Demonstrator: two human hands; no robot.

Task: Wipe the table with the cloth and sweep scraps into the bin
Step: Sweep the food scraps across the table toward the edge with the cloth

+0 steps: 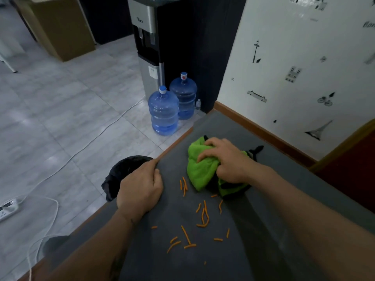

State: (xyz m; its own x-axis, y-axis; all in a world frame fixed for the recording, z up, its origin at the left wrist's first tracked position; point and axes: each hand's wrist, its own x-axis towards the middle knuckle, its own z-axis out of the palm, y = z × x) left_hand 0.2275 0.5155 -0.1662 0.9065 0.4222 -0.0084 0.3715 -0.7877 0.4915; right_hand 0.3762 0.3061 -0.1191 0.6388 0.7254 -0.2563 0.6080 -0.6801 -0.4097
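A round bin lined with a black plastic bag [121, 171] stands on the grey tiled floor just beside the table's left edge, partly hidden behind the left hand; its inside is too dark to tell what it holds. Farther back, two large blue translucent water jugs [163, 111] with white caps stand on the floor, touching each other, next to a silver and black water dispenser [149, 47]. The nearer jug shows deeper blue at its base, but how full either one is cannot be told. A brown cardboard box [60, 27] sits on the floor at the upper left.

The dark grey table with a brown wooden edge [284, 230] fills the lower right. Thin orange stick-shaped scraps [204, 217] lie scattered over its middle, a few just beside the left hand and the cloth, most nearer the viewer.

The left hand [142, 189] rests on the table's left edge, loosely curled, fingers bent over the rim, thumb lying on the surface; it holds nothing. The right hand [225, 161] presses down on a bright green crumpled cloth with black trim [200, 171], fingers spread and bent into the fabric, gripping a bunch of it. The cloth lies on the table toward the far side, beyond most of the scraps, its black strap end poking out to the right of the hand.

A white power strip [8, 208] and white cables lie on the floor at the left.
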